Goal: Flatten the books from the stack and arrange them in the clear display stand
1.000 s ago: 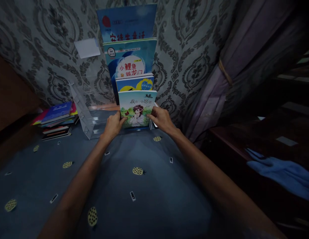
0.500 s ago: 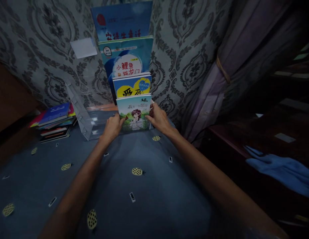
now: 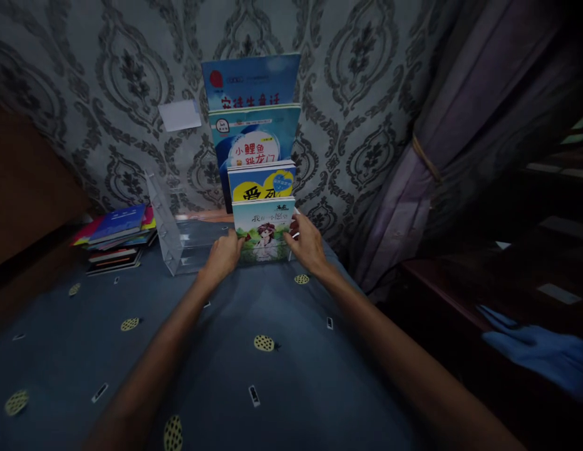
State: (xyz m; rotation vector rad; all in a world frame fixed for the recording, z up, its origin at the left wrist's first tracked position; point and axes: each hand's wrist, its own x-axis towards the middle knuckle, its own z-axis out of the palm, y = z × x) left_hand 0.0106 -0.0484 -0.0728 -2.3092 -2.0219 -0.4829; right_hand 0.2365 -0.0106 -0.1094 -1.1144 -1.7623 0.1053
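Note:
A small green picture book (image 3: 263,250) with a drawn child on its cover stands upright at the front of a clear stepped book rack (image 3: 165,241). At its left edge is my left hand (image 3: 223,255), thumb on the cover and fingers closed around the side. My right hand (image 3: 310,245) pinches the opposite edge, its fingers partly hidden behind. Rising in steps at the back are a blue-and-yellow book (image 3: 260,183), a teal book (image 3: 253,134) and a tall blue book (image 3: 258,78).
Left of the rack, a pile of books (image 3: 117,235) lies on the blue patterned cloth (image 3: 216,369). A white card (image 3: 180,115) shows against the patterned wall (image 3: 361,81). To the right are a tied curtain (image 3: 404,200) and a blue glove (image 3: 540,351) on a dark surface.
The view has shifted, so the rack and books appear lower and slightly right. Both hands stay at the sides of the front book.

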